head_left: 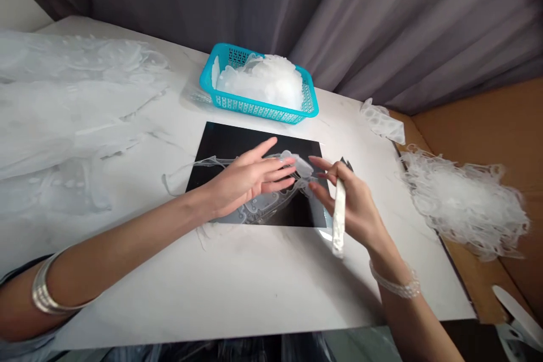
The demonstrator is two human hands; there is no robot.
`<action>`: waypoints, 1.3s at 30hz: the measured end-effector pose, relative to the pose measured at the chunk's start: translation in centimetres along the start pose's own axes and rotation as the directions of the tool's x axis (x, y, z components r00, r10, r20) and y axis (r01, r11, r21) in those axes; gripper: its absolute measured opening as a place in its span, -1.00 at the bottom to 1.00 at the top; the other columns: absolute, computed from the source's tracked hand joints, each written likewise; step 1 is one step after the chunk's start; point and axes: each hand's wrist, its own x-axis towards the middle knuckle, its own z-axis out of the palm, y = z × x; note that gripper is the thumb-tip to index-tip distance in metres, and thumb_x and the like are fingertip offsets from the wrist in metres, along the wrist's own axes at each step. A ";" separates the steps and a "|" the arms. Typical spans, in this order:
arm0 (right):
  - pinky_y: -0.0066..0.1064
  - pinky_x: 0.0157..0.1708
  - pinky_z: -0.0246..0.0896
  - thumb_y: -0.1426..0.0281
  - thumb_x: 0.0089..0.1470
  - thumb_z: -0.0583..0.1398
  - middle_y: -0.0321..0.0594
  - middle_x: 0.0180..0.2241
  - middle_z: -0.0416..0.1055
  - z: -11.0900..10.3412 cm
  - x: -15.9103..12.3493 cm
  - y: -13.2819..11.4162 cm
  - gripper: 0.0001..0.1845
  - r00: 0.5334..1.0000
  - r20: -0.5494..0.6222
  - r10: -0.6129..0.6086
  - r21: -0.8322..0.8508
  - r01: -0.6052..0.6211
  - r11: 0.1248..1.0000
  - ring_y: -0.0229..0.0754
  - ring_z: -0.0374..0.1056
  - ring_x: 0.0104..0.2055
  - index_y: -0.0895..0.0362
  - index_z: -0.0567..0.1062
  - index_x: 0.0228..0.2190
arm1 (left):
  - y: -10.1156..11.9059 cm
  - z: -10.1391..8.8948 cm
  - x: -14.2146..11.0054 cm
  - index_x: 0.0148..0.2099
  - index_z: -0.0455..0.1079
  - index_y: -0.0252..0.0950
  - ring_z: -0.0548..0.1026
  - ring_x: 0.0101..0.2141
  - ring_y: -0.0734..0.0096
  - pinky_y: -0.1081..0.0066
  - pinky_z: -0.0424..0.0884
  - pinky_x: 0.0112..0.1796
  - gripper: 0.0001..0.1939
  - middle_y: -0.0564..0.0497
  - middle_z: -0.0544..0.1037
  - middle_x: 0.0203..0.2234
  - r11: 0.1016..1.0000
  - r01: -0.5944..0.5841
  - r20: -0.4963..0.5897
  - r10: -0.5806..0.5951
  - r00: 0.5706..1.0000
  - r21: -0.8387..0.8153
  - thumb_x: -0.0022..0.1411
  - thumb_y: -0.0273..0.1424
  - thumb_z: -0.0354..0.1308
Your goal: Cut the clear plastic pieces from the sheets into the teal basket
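My left hand (244, 178) is open, with its fingers stretched out over a black board (220, 138). Just past its fingertips is a small, translucent white cut piece (302, 165), between my two hands; whether either hand touches it, I cannot tell. My right hand (350, 198) holds a slim tool with a white-wrapped handle (338, 220), its thumb and fingers apart towards the piece. A dark part shows above that hand, and the tool's working end is hidden. Sheer patterned fabric (265, 203) lies on the board, partly under my left hand, with thin strips trailing left.
A turquoise basket (258, 108) piled with white cut pieces (271, 79) stands behind the board. Sheer white fabric (63, 119) covers the table's left. At right are a heap of stringy offcuts (466, 203), a folded white piece (384, 121) and a cardboard box (487, 124).
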 end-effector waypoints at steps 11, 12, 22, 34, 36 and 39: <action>-0.34 -0.38 0.20 0.28 0.11 0.21 -0.21 -0.41 0.52 2.3 3.1 2.3 -0.63 0.996 -0.085 0.015 -0.023 -0.017 1.000 -0.18 0.37 -0.42 0.04 0.10 -0.52 | 0.3 -2.8 -3.9 0.03 0.49 -0.27 0.47 0.05 0.16 0.20 0.37 0.06 -0.64 -0.09 0.56 -0.01 -0.024 -0.246 0.245 0.213 0.946 0.969 0.39 -0.40 -0.11; -0.36 -0.40 0.19 0.29 0.10 0.22 -0.26 -0.47 0.47 2.1 3.4 2.6 -0.62 0.990 -0.133 0.039 0.020 -0.036 0.999 -0.21 0.34 -0.45 0.04 0.09 -0.53 | -0.2 -2.9 -4.7 0.00 0.50 -0.29 0.47 0.05 0.16 0.21 0.37 0.05 -0.63 -0.11 0.56 -0.03 -0.135 -0.282 0.304 0.190 0.934 0.950 0.39 -0.44 -0.13; -0.28 -0.24 0.29 0.17 0.14 0.15 -0.04 -0.22 0.53 -0.1 3.2 3.5 -0.67 0.912 -0.398 0.097 0.021 -0.097 0.995 -0.08 0.45 -0.17 0.04 0.14 -0.49 | -6.8 -4.0 -6.2 0.17 0.40 -0.43 0.40 0.11 -0.15 -0.07 0.24 0.10 -0.57 -0.33 0.44 0.13 -0.581 -0.254 0.483 0.281 0.829 0.773 0.38 -0.42 -0.10; -0.31 -0.30 0.20 0.34 0.12 0.08 -0.14 -0.28 0.47 4.0 3.1 3.7 -0.84 0.989 -0.143 -0.030 -0.246 -0.006 0.969 -0.13 0.34 -0.32 0.03 0.15 -0.43 | -6.5 -4.4 -3.5 0.30 0.26 -0.42 0.25 0.24 -0.17 -0.10 0.15 0.18 -0.49 -0.36 0.29 0.25 -0.530 -0.230 0.431 0.294 0.853 0.816 0.39 -0.37 -0.12; -0.31 -0.29 0.17 0.34 0.14 0.04 -0.19 -0.37 0.42 3.7 3.9 4.5 -0.84 0.985 -0.166 -0.044 -0.266 -0.002 0.964 -0.14 0.29 -0.35 0.03 0.16 -0.46 | -5.9 -4.0 -2.2 0.30 0.25 -0.41 0.23 0.25 -0.14 -0.07 0.16 0.19 -0.49 -0.35 0.28 0.25 -0.523 -0.215 0.417 0.304 0.857 0.825 0.39 -0.38 -0.14; -0.30 -0.27 0.15 0.29 0.15 0.05 -0.20 -0.40 0.40 2.8 5.1 5.4 -0.82 0.979 -0.198 -0.049 -0.286 -0.010 0.958 -0.13 0.27 -0.37 0.04 0.18 -0.47 | -5.3 -3.1 -0.9 0.30 0.24 -0.45 0.24 0.24 -0.15 -0.02 0.18 0.18 -0.50 -0.38 0.27 0.25 -0.541 -0.176 0.382 0.295 0.876 0.822 0.40 -0.38 -0.12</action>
